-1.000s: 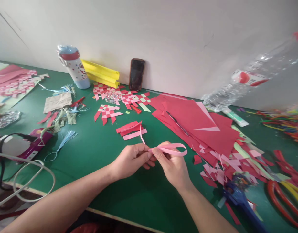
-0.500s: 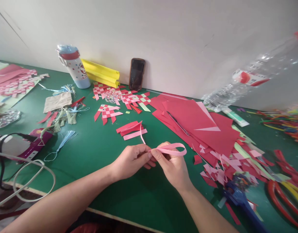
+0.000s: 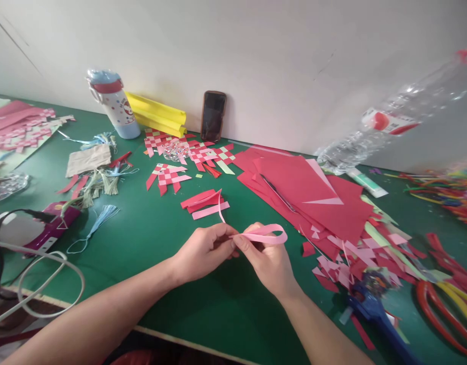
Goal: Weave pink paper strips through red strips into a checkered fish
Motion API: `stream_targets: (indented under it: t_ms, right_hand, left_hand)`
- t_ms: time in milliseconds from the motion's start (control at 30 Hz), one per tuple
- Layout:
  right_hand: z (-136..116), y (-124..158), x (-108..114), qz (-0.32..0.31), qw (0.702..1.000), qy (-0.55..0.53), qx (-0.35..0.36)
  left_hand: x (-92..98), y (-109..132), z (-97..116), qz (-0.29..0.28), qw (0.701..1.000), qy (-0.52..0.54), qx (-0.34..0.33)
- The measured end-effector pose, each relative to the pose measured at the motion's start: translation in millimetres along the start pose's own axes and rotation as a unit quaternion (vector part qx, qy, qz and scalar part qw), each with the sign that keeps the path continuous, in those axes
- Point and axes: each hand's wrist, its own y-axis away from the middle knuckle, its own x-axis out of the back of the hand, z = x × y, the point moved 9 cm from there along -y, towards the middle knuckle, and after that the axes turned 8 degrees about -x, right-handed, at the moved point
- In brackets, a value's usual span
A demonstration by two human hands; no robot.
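A pink paper strip [image 3: 277, 236] is bent into a loop above the green table [image 3: 226, 309]. My right hand [image 3: 269, 261] pinches it between thumb and fingers, with the loop standing out to the right. My left hand [image 3: 206, 252] is closed at the strip's other side, its fingertips meeting those of the right hand. What lies between the meeting fingertips is partly hidden. Just beyond the hands lie red paper strips [image 3: 201, 198] and a flat pink strip [image 3: 210, 210]. Farther off is a woven red-and-pink paper fish [image 3: 167, 176].
Red paper sheets [image 3: 290, 177] with tweezers [image 3: 277, 192] and scraps lie right. A blue-handled tool [image 3: 378, 314] and red-handled scissors [image 3: 438, 309] sit front right. A phone [image 3: 213, 116] leans on the wall near a bottle [image 3: 117, 109]. Tassels [image 3: 100, 223] and a white cable [image 3: 79, 284] lie left.
Both hands keep their pinch on the pink strip. Its loop looks slightly shorter and has shifted a little left. The whole view has moved slightly; the other things lie as before.
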Motion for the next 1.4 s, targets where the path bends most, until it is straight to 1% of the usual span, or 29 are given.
stream_targets:
  t_ms: [67, 100, 133, 200, 267, 333, 400, 467, 567, 700, 867, 933, 1033, 1100, 1133, 1267, 1400]
  right_hand:
    - [-1, 0, -1, -0.002, 1.0, -0.005, -0.002]
    - [0, 0, -1, -0.006, 1.0, -0.008, -0.007]
    - [1, 0, -2, -0.012, 1.0, -0.01, -0.013]
    - [5, -1, 0, -0.014, 1.0, -0.007, -0.026]
    - [11, -3, 9, 0.012, 0.999, -0.006, -0.04]
    - [18, -4, 23, 0.059, 0.997, -0.035, -0.046]
    - [23, -6, 34, 0.09, 0.991, -0.086, -0.046]
    - [27, -7, 39, 0.093, 0.988, -0.119, -0.044]
    - [27, -8, 39, 0.088, 0.989, -0.112, -0.047]
    - [21, -4, 34, 0.093, 0.991, -0.081, -0.047]
    - [14, -1, 24, 0.069, 0.994, -0.058, -0.059]
    - [14, -2, 19, 0.04, 0.994, -0.067, -0.07]
    - [17, -3, 7, -0.033, 0.992, -0.082, -0.091]
    - [16, -3, 4, -0.055, 0.992, -0.071, -0.089]
    - [14, -3, 5, -0.05, 0.994, -0.058, -0.082]
    - [8, -3, 12, -0.001, 0.998, -0.009, -0.06]
    - [8, -4, 13, 0.009, 0.998, -0.004, -0.056]
  left_hand:
    - [3.7, 0, 1, 0.013, 0.999, -0.041, -0.003]
    - [4.0, 0, 0, 0.014, 0.999, -0.04, 0.002]
    - [3.1, 0, -1, 0.012, 1.0, -0.022, 0.01]
    - [-0.6, 0, -6, 0.004, 0.998, 0.052, 0.035]
    - [-4.3, 1, -11, -0.002, 0.99, 0.124, 0.066]
    - [-6.8, 2, -14, -0.006, 0.982, 0.169, 0.087]
    - [-8.3, 2, -14, -0.01, 0.977, 0.191, 0.097]
    - [-8.9, 2, -13, -0.013, 0.975, 0.198, 0.097]
    - [-8.4, 2, -12, -0.011, 0.978, 0.189, 0.089]
    - [-10.5, 1, -10, -0.018, 0.979, 0.19, 0.074]
    - [-12.2, 1, -15, -0.02, 0.976, 0.199, 0.09]
    - [-11.1, 0, -14, -0.021, 0.976, 0.195, 0.091]
    - [-8.6, -1, -12, -0.023, 0.98, 0.178, 0.083]
    - [-7.6, -1, -9, -0.026, 0.984, 0.159, 0.076]
    - [-7.2, -1, -8, -0.028, 0.986, 0.146, 0.072]
    - [-6.2, -2, -5, -0.034, 0.994, 0.087, 0.057]
    - [-4.7, -1, -5, -0.034, 0.997, 0.047, 0.05]
